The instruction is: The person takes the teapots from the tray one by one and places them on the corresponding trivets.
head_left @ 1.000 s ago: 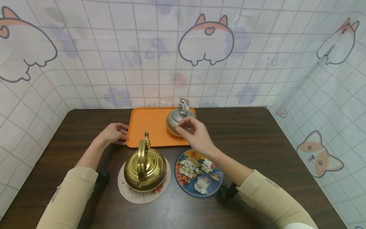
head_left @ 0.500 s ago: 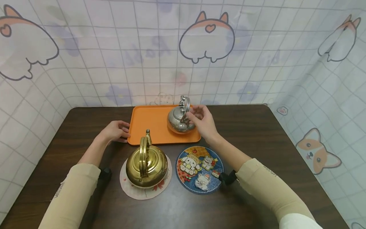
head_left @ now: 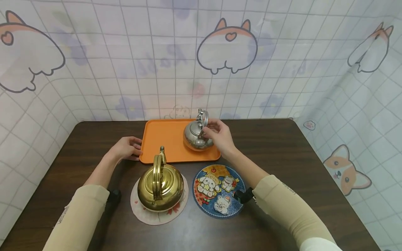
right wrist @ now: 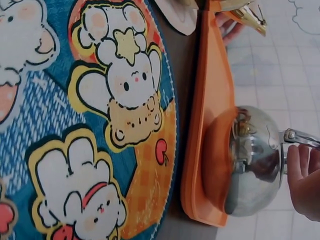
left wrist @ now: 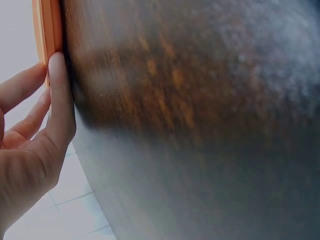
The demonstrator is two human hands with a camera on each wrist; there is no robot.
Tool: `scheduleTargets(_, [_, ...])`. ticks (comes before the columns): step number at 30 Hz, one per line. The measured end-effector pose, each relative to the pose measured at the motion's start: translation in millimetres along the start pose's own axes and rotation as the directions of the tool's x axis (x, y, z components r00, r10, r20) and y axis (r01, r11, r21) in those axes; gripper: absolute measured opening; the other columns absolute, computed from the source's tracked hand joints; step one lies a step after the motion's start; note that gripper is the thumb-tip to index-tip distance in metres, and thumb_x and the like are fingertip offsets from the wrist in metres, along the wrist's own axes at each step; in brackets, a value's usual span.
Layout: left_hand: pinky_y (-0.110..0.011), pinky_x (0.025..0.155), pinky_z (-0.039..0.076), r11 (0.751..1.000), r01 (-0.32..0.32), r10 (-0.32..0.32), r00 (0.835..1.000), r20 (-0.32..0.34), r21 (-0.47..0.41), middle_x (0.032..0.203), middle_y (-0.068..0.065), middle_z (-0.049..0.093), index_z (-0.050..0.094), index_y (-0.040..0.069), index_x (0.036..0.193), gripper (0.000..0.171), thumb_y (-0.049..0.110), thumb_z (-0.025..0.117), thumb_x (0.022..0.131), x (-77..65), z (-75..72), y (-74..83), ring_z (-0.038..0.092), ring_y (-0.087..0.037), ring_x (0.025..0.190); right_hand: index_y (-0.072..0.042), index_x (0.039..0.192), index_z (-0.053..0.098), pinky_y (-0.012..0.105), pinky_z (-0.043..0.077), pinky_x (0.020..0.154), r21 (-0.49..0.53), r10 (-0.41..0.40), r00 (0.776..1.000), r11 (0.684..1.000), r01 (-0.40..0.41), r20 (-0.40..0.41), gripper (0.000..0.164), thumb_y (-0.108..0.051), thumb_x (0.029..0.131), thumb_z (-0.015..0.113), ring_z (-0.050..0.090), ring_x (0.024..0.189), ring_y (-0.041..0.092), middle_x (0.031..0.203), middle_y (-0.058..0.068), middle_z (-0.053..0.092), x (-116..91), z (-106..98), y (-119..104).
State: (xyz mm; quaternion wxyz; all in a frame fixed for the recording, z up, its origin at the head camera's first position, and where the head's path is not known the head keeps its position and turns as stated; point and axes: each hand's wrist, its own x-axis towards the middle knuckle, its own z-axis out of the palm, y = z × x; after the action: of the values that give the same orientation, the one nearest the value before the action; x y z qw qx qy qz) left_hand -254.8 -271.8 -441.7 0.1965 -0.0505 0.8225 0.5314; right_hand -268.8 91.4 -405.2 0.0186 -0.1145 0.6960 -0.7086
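I judge this the gripping step, with my right hand curling its fingers about the silver kettle at the orange tray's three o'clock, my left hand touching nine o'clock, fingers slack, and the next move calling for steadiness.

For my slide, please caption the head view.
Left hand touching an orange tray, right hand at the handle of the silver kettle on it, golden kettle on a round mat.
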Motion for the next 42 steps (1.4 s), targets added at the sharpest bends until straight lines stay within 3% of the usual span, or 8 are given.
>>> scheduleTargets(7, [-0.036,0.074,0.063,1.000,-0.011,0.011,1.000,-0.002,0.003,0.121,-0.027,0.053,0.035,-0.014,0.148,0.059,-0.009,0.064,0.097,-1.4,1.9,0.0,0.066,-0.021,0.084,0.010,0.125,0.055,0.042,0.059,0.092,0.009,0.018,1.000,1.000,-0.018,-0.020,0.028,0.000,0.100,0.065,0.066,0.099,0.023,0.113,0.016,0.061,-1,2,3])
scheduleTargets(16, [-0.037,0.076,0.063,0.999,-0.031,0.031,0.999,0.006,0.006,0.123,-0.027,0.052,0.033,-0.014,0.150,0.059,-0.007,0.062,0.099,-3.7,-2.5,-2.3,0.067,-0.022,0.088,0.006,0.117,0.058,0.044,0.060,0.089,-0.042,-0.017,0.999,0.999,0.019,0.049,0.016,-0.002,0.103,0.062,0.068,0.098,0.028,0.106,0.013,0.063,2,3,5])
scheduleTargets(24, [-0.037,0.075,0.063,0.999,-0.041,0.041,0.999,0.009,0.001,0.123,-0.028,0.052,0.034,-0.014,0.150,0.059,-0.006,0.062,0.099,-2.0,1.4,-1.6,0.067,-0.022,0.088,0.008,0.122,0.062,0.043,0.061,0.085,-0.119,-0.037,0.998,0.992,0.043,0.053,0.024,-0.006,0.103,0.064,0.069,0.099,0.030,0.108,0.015,0.064,4,-2,5])
scheduleTargets(36, [-0.035,0.075,0.063,1.000,-0.015,0.015,1.000,0.000,-0.005,0.125,-0.028,0.052,0.034,-0.013,0.150,0.059,-0.007,0.062,0.098,-3.3,2.2,-1.2,0.066,-0.021,0.085,0.006,0.118,0.064,0.040,0.062,0.082,-0.191,-0.048,0.996,0.980,0.062,0.078,0.020,-0.006,0.102,0.065,0.066,0.098,0.027,0.108,0.014,0.065,1,-4,2])
scheduleTargets(42, [-0.036,0.075,0.063,1.000,-0.016,0.016,1.000,-0.001,-0.009,0.125,-0.029,0.052,0.033,-0.014,0.150,0.060,-0.008,0.062,0.098,-3.5,2.9,-2.9,0.066,-0.021,0.086,0.005,0.119,0.064,0.045,0.061,0.083,-0.204,-0.056,0.992,0.976,0.079,0.112,0.019,-0.006,0.103,0.063,0.064,0.097,0.028,0.107,0.015,0.065,-2,-8,-1])
